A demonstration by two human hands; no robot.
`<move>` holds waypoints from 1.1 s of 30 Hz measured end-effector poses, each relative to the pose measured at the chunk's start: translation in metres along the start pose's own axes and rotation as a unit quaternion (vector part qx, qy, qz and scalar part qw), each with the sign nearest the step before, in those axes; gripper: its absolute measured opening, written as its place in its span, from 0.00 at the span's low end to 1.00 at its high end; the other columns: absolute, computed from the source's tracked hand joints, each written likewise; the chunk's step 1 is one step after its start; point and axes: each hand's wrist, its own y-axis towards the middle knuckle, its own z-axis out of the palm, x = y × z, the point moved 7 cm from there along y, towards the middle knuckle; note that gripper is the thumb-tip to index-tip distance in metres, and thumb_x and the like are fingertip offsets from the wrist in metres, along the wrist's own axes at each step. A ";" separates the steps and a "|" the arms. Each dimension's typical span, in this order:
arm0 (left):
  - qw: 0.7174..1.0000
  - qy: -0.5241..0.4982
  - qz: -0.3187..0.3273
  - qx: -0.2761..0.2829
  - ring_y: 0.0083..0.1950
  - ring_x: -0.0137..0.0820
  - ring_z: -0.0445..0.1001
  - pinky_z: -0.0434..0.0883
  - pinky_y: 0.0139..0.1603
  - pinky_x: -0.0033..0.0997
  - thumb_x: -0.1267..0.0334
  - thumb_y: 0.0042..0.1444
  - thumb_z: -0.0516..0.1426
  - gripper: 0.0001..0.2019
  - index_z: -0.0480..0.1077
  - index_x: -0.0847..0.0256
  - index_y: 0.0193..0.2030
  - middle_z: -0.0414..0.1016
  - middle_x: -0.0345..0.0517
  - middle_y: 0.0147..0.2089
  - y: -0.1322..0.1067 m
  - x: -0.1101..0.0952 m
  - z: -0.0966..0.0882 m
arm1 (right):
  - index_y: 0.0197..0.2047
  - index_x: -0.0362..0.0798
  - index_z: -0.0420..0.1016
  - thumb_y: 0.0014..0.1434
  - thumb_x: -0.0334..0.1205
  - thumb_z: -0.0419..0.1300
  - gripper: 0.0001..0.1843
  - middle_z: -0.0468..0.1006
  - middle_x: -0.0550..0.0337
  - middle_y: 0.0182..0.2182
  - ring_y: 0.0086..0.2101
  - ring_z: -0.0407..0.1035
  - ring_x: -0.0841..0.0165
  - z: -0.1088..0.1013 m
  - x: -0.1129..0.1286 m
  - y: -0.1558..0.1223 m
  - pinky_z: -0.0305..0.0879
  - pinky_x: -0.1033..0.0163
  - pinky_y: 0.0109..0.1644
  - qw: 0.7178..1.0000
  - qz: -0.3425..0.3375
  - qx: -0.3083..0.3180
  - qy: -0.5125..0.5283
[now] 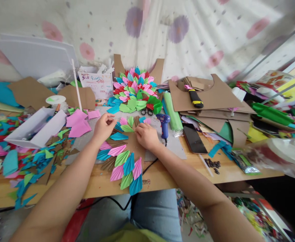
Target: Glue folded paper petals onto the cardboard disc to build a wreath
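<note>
A brown cardboard piece [134,144] lies on the wooden table [162,174] in front of me, covered with folded pink, green and blue paper petals [127,164]. My left hand [103,127] rests at its upper left, fingers curled in a pinch near a pink and green petal [127,121]. My right hand [146,134] presses on the cardboard's upper right with its fingers bent down. Whether either hand holds anything is too small to see. A blue glue gun [164,123] stands just right of my right hand.
A finished multicoloured paper fan piece [134,90] sits at the back. Cardboard sheets [213,97] with a yellow-black cutter [195,98] lie right, a dark phone [194,138] beside them. White boxes [36,127], pink paper [78,122] and paper scraps [31,164] crowd the left.
</note>
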 end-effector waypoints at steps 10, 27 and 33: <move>0.998 0.052 0.021 -0.007 0.31 0.28 0.69 0.65 0.36 0.29 0.60 0.49 0.56 0.12 0.68 0.59 0.41 0.71 0.39 0.30 -0.001 -0.002 -0.003 | 0.45 0.50 0.74 0.61 0.35 0.49 0.14 0.74 0.52 0.39 0.42 0.66 0.62 0.003 0.020 0.005 0.61 0.62 0.37 0.999 -0.001 0.044 -0.013; 0.997 0.070 0.022 -0.009 0.32 0.28 0.70 0.65 0.35 0.28 0.61 0.49 0.56 0.10 0.68 0.59 0.39 0.71 0.39 0.30 -0.003 -0.010 -0.005 | 0.46 0.46 0.72 0.60 0.33 0.50 0.14 0.74 0.48 0.40 0.43 0.64 0.59 0.009 0.025 0.008 0.62 0.59 0.42 0.997 -0.048 0.064 -0.017; 0.997 0.069 0.026 -0.006 0.32 0.28 0.70 0.65 0.35 0.28 0.60 0.49 0.56 0.11 0.68 0.59 0.39 0.71 0.40 0.30 -0.003 -0.007 -0.003 | 0.47 0.45 0.72 0.60 0.33 0.50 0.15 0.74 0.47 0.41 0.44 0.65 0.59 0.012 0.026 0.011 0.63 0.58 0.43 0.995 -0.040 0.086 -0.012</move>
